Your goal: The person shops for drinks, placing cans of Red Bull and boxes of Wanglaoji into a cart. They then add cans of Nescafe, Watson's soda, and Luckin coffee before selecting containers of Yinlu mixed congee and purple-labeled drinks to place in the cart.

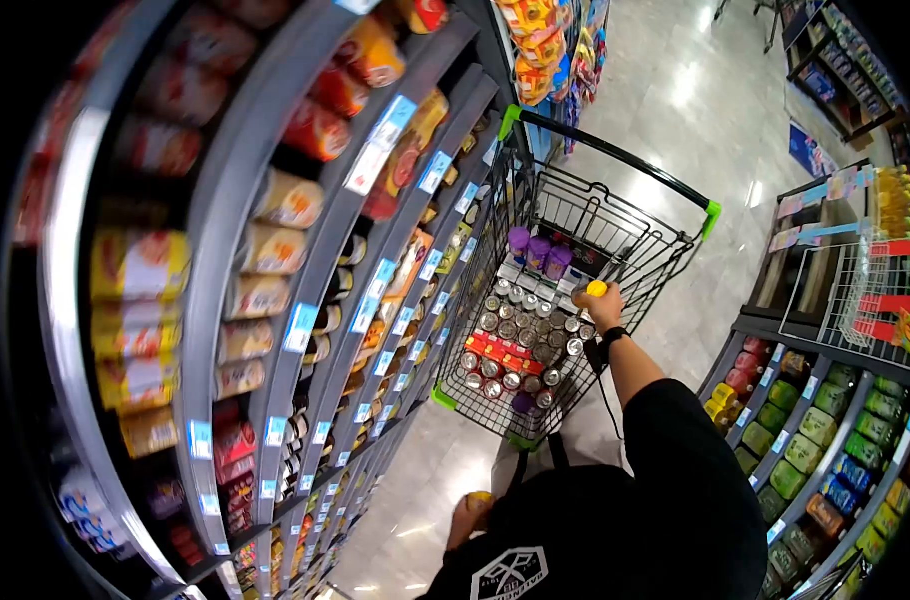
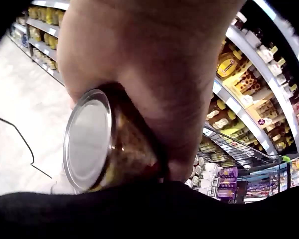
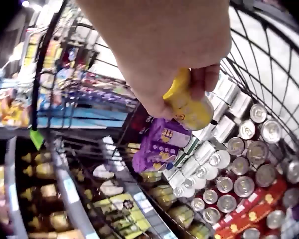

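Apparently the step in hand is settling single goods inside a black wire shopping cart with green plastic corners (image 1: pixel 443 398). The right hand (image 1: pixel 603 308) reaches over the cart's right edge, its fingers (image 3: pixel 204 81) curled and pinching a small yellow rounded container (image 3: pixel 192 107). That container is above the load towards the handle end, just beside a cluster of purple cylindrical containers (image 3: pixel 162 146) and a row of white boxes (image 3: pixel 204 151); I cannot tell whether it touches either. From the white boxes towards the cart's near edge stand silver-topped cans (image 3: pixel 244 186), with a red-and-orange printed strip (image 3: pixel 254 214) across them.

Low at the person's left side, outside the near edge, the left hand (image 1: pixel 471 518) holds a transparent cylindrical jar with a pale, silver-rimmed round end (image 2: pixel 89 144). Its fingers seem bent round the jar, though most are hidden, so their exact spread cannot be told.

As I judge it, the next move calls for standing the yellow container on a level spot by the white boxes, then loosening the right fingers without tipping its neighbours; the jar would come after that, lifted over the near edge
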`<state>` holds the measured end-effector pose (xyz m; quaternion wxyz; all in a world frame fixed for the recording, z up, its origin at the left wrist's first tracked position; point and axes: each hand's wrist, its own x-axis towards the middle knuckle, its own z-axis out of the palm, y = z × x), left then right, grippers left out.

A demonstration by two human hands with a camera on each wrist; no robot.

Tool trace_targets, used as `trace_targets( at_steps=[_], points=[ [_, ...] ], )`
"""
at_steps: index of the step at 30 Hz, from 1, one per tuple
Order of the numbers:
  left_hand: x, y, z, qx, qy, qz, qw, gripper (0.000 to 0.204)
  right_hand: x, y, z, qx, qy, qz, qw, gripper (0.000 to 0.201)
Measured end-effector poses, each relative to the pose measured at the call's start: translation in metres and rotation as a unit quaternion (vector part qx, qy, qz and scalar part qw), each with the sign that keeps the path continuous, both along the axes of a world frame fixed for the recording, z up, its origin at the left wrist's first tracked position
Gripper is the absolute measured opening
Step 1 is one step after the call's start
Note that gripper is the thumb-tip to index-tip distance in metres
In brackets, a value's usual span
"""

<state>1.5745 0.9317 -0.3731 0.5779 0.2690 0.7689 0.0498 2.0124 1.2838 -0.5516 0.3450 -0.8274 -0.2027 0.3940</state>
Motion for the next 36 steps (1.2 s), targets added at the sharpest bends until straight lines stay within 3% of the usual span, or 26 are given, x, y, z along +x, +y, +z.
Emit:
trace_targets(
  at_steps=[2,3,4,6,8,9,10,12,13,14,15,16,17,18,20,22,23,24,25,26,28,30,32,34,36],
  points=[
    [0.001,-0.038,-0.023,0.01,-0.032,0.023,0.999,0.056,-0.002,0.02,-0.034,-0.023,0.038,-0.05,0.998,0.071],
    [0.011,-0.037,-0.012,0.004,-0.042,0.063,0.997,0.055,-0.004,0.028,-0.052,-0.03,0.063,-0.084,0.994,0.07],
    [0.033,-0.018,0.014,-0.01,0.017,0.015,1.0,0.052,-0.007,0.036,-0.073,-0.037,0.085,-0.117,0.989,0.068],
    [0.072,0.026,0.059,-0.037,0.037,0.017,0.998,0.051,-0.017,0.036,-0.138,-0.028,0.11,-0.128,0.985,0.069],
    [0.076,0.024,0.054,-0.039,0.057,-0.006,0.998,0.054,-0.025,0.029,-0.163,0.104,0.114,-0.146,0.977,0.074],
    [0.074,0.02,0.057,-0.035,0.069,-0.033,0.996,0.057,-0.028,0.02,-0.168,0.122,0.19,-0.161,0.961,0.076],
    [0.075,0.025,0.063,-0.042,0.071,-0.035,0.996,0.057,-0.028,0.013,-0.156,0.115,0.19,-0.165,0.961,0.076],
    [0.084,0.05,0.072,-0.038,0.117,-0.052,0.991,0.065,-0.03,0.003,-0.112,-0.007,0.255,-0.106,0.961,0.072],
    [0.082,0.057,0.071,-0.03,0.13,-0.051,0.99,0.075,-0.041,-0.012,-0.107,-0.006,0.126,0.01,0.992,0.069],
    [0.078,0.063,0.064,-0.005,0.142,-0.086,0.986,0.082,-0.048,-0.021,-0.067,0.003,0.213,0.046,0.976,0.063],
    [0.077,0.073,0.059,0.006,0.121,-0.073,0.99,0.084,-0.054,-0.032,-0.049,0.051,0.152,0.228,0.961,0.055],
    [0.08,0.087,0.053,0.016,0.099,-0.061,0.993,0.086,-0.064,-0.051,-0.025,0.025,0.372,0.221,0.901,0.05],
    [0.084,0.1,0.045,0.03,0.097,-0.079,0.992,0.084,-0.076,-0.068,-0.007,0.079,0.391,0.339,0.852,0.055],
    [0.091,0.116,0.038,0.044,0.096,-0.097,0.99,0.083,-0.062,-0.04,0.088,-0.027,0.42,0.478,0.771,0.066],
    [0.125,0.161,0.043,0.047,0.007,-0.043,0.998,0.08,-0.083,-0.075,0.112,-0.063,0.516,0.521,0.677,0.073],
    [0.146,0.177,0.035,0.137,-0.03,-0.092,0.986,0.086,-0.088,-0.093,0.137,0.004,0.531,0.526,0.664,0.071],
    [0.155,0.178,0.035,0.137,-0.032,-0.093,0.986,0.086,-0.09,-0.104,0.142,0.098,0.476,0.485,0.727,0.066],
    [0.164,0.179,0.034,0.134,-0.085,-0.062,0.985,0.089,-0.084,-0.1,0.136,0.099,0.474,0.484,0.729,0.066],
    [0.17,0.18,0.035,0.13,-0.138,-0.03,0.981,0.092,-0.074,-0.094,0.127,0.02,0.485,0.458,0.745,0.063],
    [0.173,0.179,0.039,0.121,-0.129,-0.049,0.983,0.089,-0.065,-0.088,0.116,-0.059,0.493,0.428,0.755,0.061],
    [0.17,0.183,0.045,0.1,-0.085,-0.117,0.984,0.082,-0.049,-0.085,0.071,0.022,0.412,0.382,0.827,0.053],
    [0.153,0.172,0.038,0.095,-0.043,-0.123,0.987,0.076,-0.034,-0.075,0.018,-0.039,0.346,0.257,0.901,0.053],
    [0.138,0.16,0.029,0.091,-0.002,-0.131,0.987,0.069,-0.008,-0.043,0.01,-0.076,0.295,0.128,0.944,0.06],
    [0.126,0.147,0.023,0.077,0.016,-0.067,0.995,0.059,-0.005,-0.031,-0.05,-0.108,0.074,0.087,0.988,0.067],
    [0.117,0.134,0.02,0.081,0.021,-0.063,0.995,0.058,0.004,-0.01,-0.059,-0.1,-0.012,-0.006,0.995,0.074]
  ],
)
